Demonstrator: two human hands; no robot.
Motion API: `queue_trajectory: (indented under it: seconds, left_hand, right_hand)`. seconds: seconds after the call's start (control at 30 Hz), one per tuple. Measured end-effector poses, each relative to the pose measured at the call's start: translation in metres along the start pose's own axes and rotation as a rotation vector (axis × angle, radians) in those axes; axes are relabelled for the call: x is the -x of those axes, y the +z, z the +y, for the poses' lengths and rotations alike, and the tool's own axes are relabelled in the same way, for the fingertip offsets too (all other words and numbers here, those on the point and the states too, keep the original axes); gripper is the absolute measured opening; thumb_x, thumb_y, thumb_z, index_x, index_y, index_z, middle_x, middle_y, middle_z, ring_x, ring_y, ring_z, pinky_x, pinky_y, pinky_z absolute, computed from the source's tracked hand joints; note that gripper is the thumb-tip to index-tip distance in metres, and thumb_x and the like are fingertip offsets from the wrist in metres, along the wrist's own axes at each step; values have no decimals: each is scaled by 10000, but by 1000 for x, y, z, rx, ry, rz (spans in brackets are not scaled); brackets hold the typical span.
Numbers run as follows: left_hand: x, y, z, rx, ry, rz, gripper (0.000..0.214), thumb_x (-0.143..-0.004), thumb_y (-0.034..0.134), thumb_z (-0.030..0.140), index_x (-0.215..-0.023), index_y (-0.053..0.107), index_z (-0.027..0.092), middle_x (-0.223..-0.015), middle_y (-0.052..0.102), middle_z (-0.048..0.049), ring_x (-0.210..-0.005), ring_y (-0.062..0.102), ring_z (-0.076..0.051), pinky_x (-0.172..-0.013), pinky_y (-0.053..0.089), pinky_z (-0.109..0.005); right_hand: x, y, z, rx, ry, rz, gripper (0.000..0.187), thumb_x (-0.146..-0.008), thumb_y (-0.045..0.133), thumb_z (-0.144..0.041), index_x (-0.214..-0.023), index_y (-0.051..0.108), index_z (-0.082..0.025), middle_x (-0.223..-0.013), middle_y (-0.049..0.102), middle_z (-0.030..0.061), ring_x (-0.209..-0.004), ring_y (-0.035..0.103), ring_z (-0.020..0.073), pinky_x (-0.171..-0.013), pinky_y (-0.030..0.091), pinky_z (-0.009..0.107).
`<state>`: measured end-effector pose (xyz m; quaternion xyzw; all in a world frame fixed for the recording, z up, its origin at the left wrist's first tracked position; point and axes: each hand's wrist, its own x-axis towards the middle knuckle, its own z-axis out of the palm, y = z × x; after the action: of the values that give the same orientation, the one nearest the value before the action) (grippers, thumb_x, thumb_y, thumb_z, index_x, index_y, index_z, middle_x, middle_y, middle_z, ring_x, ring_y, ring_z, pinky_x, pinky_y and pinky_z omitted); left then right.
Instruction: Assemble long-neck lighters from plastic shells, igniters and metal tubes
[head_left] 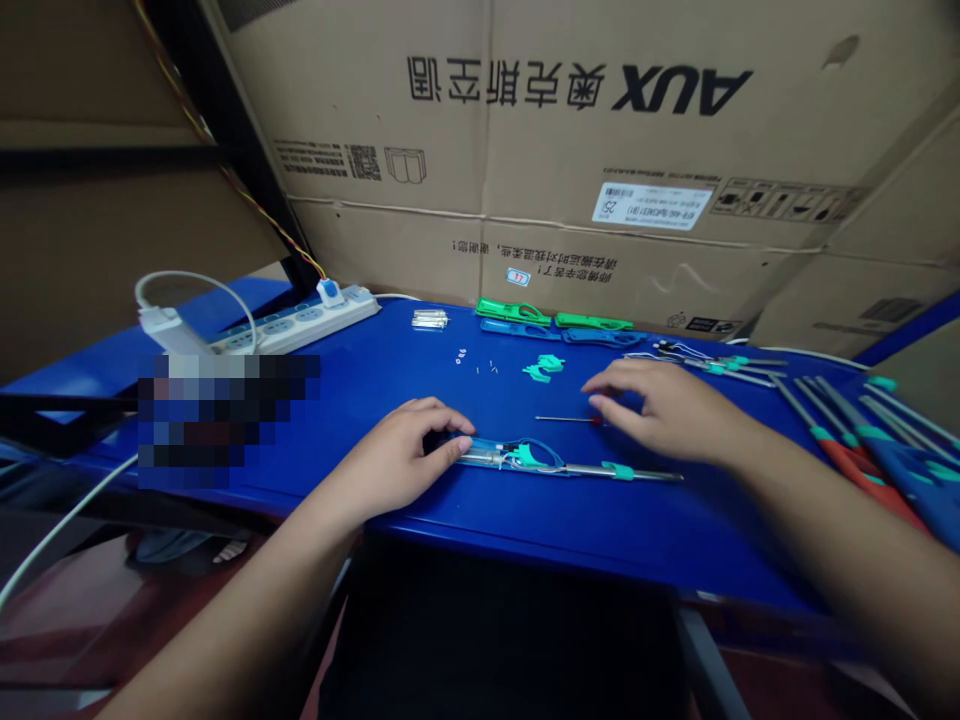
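My left hand [414, 452] is closed on the left end of a blue lighter body [474, 446], thumb in front and fingers behind. The body lies opened on the table. Inside it are a silvery cylinder, thin wires and a teal trigger [526, 456], and a metal tube [600, 470] with a teal collar extends to the right. My right hand [660, 405] hovers over the table with thumb and fingertips apart, holding nothing visible. Just below its fingertips lies a thin screwdriver [564, 419] with a red end, its shaft pointing left.
Teal plastic pieces [543, 369], tiny white parts [461, 355] and silvery cylinders [430, 319] lie farther back. Green shells [513, 311] and blue shells [600, 337] rest by the cardboard [420, 215]. Wired tubes [720, 368] and red-and-blue lighters [862, 465] are at right; a power strip [307, 318] at left.
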<state>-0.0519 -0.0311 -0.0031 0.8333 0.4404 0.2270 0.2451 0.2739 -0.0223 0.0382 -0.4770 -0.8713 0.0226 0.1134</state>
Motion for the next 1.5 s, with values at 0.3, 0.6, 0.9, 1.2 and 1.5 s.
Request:
queue_trajectory:
  seconds: [0.3, 0.6, 0.9, 1.2, 1.5]
  left_hand:
    - [-32, -55, 67, -128, 211, 315, 296, -981, 487, 388, -1032, 717, 208, -1041, 712, -31, -967, 626, -197, -836, 473, -303]
    - [-129, -34, 21, -239, 222, 281, 220, -917, 564, 295, -940, 728, 151, -888, 676, -67, -816, 608, -170, -788, 469, -309]
    - [-112, -9, 27, -304, 448, 286, 688, -865, 678, 439, -1462, 427, 205, -1303, 555, -120, -1206, 515, -257, -1014, 435, -395]
    - [-88, -11, 59, -601, 625, 1, 491, -777, 743, 529, -1119, 714, 177, -1100, 688, -100, -1028, 609, -272, -837, 475, -351]
    - [-87, -24, 52, -509, 545, -201, 333, -762, 696, 470, -608, 697, 174, -522, 589, -4, -480, 442, -108, -489, 218, -276]
  right_hand:
    - [-51, -5, 96, 303, 367, -61, 344, -867, 541, -299, -1137, 720, -182, -1170, 693, 141, -1049, 630, 289, -860, 473, 366]
    - [-71, 10, 122, 226, 424, -2, 159, -805, 638, -321, -828, 729, -193, -915, 724, 81, -802, 625, 202, -677, 430, 290]
    - [-41, -16, 46, -20, 333, 214, 301, -945, 450, -376, -1029, 668, -186, -892, 728, 68, -738, 637, 190, -660, 470, 290]
    - [-14, 3, -34, -395, 33, 145, 174, -923, 552, -283, -912, 712, -216, -873, 743, 6, -772, 662, 155, -720, 482, 276]
    - [-16, 19, -37, -297, -186, 122, 371, -809, 735, -350, -1142, 687, -193, -1090, 693, 74, -998, 641, 215, -870, 503, 340]
